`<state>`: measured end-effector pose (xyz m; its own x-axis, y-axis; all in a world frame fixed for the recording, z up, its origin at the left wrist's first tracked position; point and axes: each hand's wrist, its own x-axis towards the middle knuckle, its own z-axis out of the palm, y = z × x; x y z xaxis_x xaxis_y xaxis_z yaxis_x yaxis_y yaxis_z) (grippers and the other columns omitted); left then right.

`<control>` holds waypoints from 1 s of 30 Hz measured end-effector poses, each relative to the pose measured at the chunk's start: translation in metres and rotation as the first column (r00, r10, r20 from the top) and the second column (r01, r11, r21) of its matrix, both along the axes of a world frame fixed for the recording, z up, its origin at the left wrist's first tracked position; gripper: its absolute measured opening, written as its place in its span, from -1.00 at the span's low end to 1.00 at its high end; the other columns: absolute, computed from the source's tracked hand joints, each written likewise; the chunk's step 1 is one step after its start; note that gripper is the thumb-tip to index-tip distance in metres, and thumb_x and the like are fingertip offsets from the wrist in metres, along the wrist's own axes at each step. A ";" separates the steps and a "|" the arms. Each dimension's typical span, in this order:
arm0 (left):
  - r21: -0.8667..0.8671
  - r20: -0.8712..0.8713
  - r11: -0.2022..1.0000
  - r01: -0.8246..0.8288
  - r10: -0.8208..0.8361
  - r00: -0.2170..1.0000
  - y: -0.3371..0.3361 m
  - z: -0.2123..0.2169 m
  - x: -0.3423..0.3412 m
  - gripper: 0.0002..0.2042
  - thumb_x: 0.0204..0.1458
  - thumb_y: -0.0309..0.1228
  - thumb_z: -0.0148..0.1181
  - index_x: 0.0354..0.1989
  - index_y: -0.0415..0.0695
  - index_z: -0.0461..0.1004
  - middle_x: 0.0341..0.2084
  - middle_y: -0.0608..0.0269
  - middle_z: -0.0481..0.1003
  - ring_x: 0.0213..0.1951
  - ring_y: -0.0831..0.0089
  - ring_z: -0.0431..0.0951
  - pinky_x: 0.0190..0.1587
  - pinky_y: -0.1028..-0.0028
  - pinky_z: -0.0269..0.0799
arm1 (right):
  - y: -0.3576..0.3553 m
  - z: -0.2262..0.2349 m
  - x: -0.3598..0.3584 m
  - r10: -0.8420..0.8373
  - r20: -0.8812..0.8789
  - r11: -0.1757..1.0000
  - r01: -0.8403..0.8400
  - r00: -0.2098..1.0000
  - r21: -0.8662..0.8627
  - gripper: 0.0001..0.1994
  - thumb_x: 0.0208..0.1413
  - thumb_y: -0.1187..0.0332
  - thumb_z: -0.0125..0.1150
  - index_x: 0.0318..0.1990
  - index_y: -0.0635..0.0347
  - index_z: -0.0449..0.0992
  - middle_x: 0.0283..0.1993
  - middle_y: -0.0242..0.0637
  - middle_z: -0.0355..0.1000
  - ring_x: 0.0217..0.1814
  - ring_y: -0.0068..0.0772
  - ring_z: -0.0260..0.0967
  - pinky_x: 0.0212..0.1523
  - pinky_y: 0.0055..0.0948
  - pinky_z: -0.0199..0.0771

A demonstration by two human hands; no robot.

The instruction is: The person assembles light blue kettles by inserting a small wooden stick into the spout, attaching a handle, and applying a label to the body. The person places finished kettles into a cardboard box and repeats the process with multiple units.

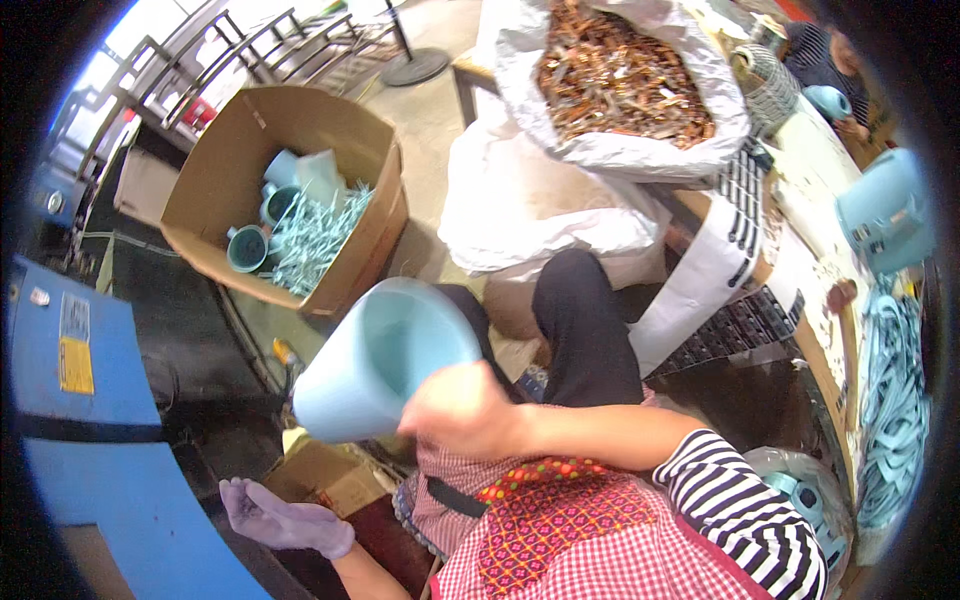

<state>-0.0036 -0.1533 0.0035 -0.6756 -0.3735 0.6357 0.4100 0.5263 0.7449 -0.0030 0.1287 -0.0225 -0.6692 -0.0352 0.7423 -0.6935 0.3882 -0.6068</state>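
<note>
A large light-blue plastic mug [335, 375] is tilted in front of my lap, its mouth toward the upper right. My bare right hand [465, 410] is closed on its side near the rim, slightly blurred; whether it grips a handle is hidden. My left hand [285, 518], in a thin greyish-purple glove, is held out low at the left beside the blue machine, palm up. Its fingers are loosely stretched and nothing lies in them. Ahead on the left, a cardboard box [385, 215] holds several blue mugs [247, 248] and a heap of thin blue plastic sprues [315, 240].
At left stands a blue machine [90, 350]. White sacks [530, 190] stand ahead, one open with brown metallic pieces [620, 80]. The right-hand bench carries a hammer [842, 315], a blue container [885, 210] and blue strips [890, 380]. Another person [825, 65] sits at far right.
</note>
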 end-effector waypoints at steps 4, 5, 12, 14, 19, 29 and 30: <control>0.357 0.274 0.933 0.043 -0.149 0.950 0.054 -0.022 -0.025 -0.54 0.34 -0.07 0.04 0.28 -0.05 0.25 -0.09 0.15 0.38 -0.03 0.31 0.41 0.05 0.24 0.44 | 0.077 0.024 -0.002 0.125 0.492 0.682 0.285 0.862 -0.673 -0.69 0.42 0.27 0.07 -0.28 0.35 0.55 -0.40 -0.40 0.52 -0.45 -0.61 0.38 -0.39 -0.49 0.44; 0.445 0.247 0.893 0.068 -0.195 0.949 0.052 -0.026 -0.035 -0.54 0.35 -0.04 -0.01 0.26 -0.07 0.26 -0.04 0.14 0.40 -0.01 0.27 0.44 0.07 0.19 0.44 | 0.081 0.025 -0.004 0.226 0.438 0.471 0.296 0.870 -0.831 -0.65 0.47 0.25 -0.01 -0.24 0.38 0.55 -0.38 -0.42 0.52 -0.42 -0.68 0.36 -0.37 -0.53 0.44; 0.145 -0.088 0.963 0.227 -0.215 0.973 0.000 0.024 -0.083 -0.40 0.40 0.05 -0.24 0.42 -0.15 0.17 0.17 -0.12 0.38 0.12 0.06 0.51 0.11 -0.01 0.48 | 0.081 -0.007 -0.010 0.413 0.448 0.511 0.206 0.793 -0.835 -0.65 0.47 0.23 0.00 -0.24 0.35 0.55 -0.36 -0.42 0.52 -0.40 -0.72 0.37 -0.31 -0.60 0.43; -0.209 -0.115 0.933 0.294 -0.322 0.940 -0.036 0.025 -0.093 -0.42 0.43 0.00 -0.27 0.40 -0.20 0.17 0.24 -0.19 0.35 0.14 -0.01 0.50 0.14 -0.05 0.47 | 0.109 -0.016 -0.023 0.567 0.608 0.706 0.054 0.556 -0.706 -0.66 0.45 0.20 0.04 -0.26 0.29 0.56 -0.37 -0.41 0.54 -0.46 -0.68 0.39 -0.38 -0.56 0.45; -0.406 -0.174 0.791 0.457 -0.558 0.811 0.028 0.100 -0.087 -0.48 0.36 -0.06 -0.13 0.29 -0.23 0.27 0.16 -0.28 0.35 0.10 -0.18 0.49 0.17 -0.06 0.45 | 0.208 -0.109 -0.156 -0.605 0.636 0.779 0.523 0.479 0.347 -0.81 0.32 0.36 0.09 -0.14 0.20 0.63 -0.14 -0.19 0.62 -0.17 -0.15 0.60 -0.15 -0.23 0.57; -0.214 0.386 0.955 0.204 -0.109 0.916 0.062 0.129 -0.040 -0.52 0.16 -0.06 0.21 -0.12 -0.35 0.46 -0.17 0.00 0.48 -0.13 0.26 0.50 -0.15 0.42 0.40 | 0.321 -0.183 -0.205 -0.634 -0.281 0.028 0.385 0.721 0.923 -0.83 -0.05 0.47 0.16 -0.29 0.11 0.63 -0.10 -0.25 0.48 -0.09 -0.04 0.55 -0.02 -0.15 0.60; -0.245 0.404 0.950 0.193 -0.081 0.911 0.052 0.120 -0.044 -0.54 0.17 -0.09 0.21 -0.11 -0.35 0.47 -0.18 0.01 0.49 -0.14 0.28 0.51 -0.16 0.42 0.41 | 0.323 -0.196 -0.204 -0.733 -0.202 0.076 0.373 0.649 0.925 -0.87 0.00 0.45 0.16 -0.36 0.16 0.65 -0.17 -0.17 0.54 -0.17 0.01 0.57 -0.11 -0.11 0.60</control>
